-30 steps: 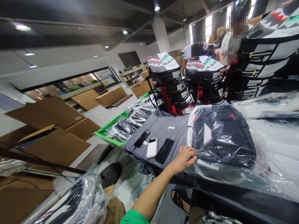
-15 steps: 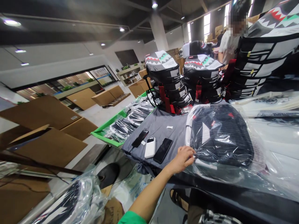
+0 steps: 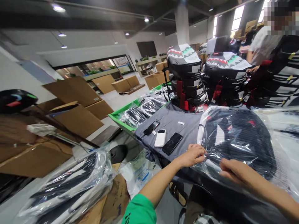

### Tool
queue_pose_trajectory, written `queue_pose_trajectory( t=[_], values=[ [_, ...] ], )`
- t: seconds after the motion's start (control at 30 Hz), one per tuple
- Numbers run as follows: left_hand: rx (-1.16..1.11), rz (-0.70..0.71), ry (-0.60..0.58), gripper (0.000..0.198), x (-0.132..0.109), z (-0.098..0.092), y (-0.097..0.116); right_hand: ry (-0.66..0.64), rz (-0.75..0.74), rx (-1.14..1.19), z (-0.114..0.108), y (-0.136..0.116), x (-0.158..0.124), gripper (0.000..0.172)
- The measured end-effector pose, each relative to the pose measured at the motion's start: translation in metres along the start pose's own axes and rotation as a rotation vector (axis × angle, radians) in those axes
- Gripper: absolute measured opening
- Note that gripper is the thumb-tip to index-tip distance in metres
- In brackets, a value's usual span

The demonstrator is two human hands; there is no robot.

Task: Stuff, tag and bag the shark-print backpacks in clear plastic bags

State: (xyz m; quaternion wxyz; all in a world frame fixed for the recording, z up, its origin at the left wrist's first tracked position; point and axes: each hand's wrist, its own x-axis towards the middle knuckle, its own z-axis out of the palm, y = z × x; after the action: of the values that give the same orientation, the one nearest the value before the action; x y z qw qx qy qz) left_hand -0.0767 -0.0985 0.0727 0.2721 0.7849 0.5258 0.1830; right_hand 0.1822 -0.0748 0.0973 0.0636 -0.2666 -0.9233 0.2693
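Right at the near edge of the work table [image 3: 221, 202], a black striped backpack [image 3: 235, 137] lies flat inside a clear plastic bag [image 3: 261, 168]. The left hand [image 3: 192, 156] has its fingers curled in, pinching the plastic at the bag's left side. The right hand [image 3: 233, 170] sits just beside it on the bag with fingers loosely bent, and you can't tell if it's gripping anything. Next to the bag, a grey cloth [image 3: 173, 121] has two black phones [image 3: 172, 143] and a white power bank [image 3: 160, 138] on it. Stacked shark-mouth backpacks [image 3: 185, 74] sit behind, with a co-worker [image 3: 263, 46] off to the right.
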Motion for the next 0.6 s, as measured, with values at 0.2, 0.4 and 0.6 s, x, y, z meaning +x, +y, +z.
queue_pose_trajectory(
  t=[0.2,0.4,0.6],
  values=[
    [0.010,-0.008,0.020,0.005,0.002,0.004,-0.005,-0.179,0.058,-0.391,-0.040,0.023,0.088,0.022],
    [-0.003,0.016,0.041,0.004,0.001,0.007,-0.007,0.086,0.071,-0.408,-0.023,0.024,0.057,0.015],
    [-0.092,0.066,0.098,0.006,0.003,-0.005,-0.004,0.056,0.123,-0.429,0.019,-0.002,0.050,0.017]
  ],
)
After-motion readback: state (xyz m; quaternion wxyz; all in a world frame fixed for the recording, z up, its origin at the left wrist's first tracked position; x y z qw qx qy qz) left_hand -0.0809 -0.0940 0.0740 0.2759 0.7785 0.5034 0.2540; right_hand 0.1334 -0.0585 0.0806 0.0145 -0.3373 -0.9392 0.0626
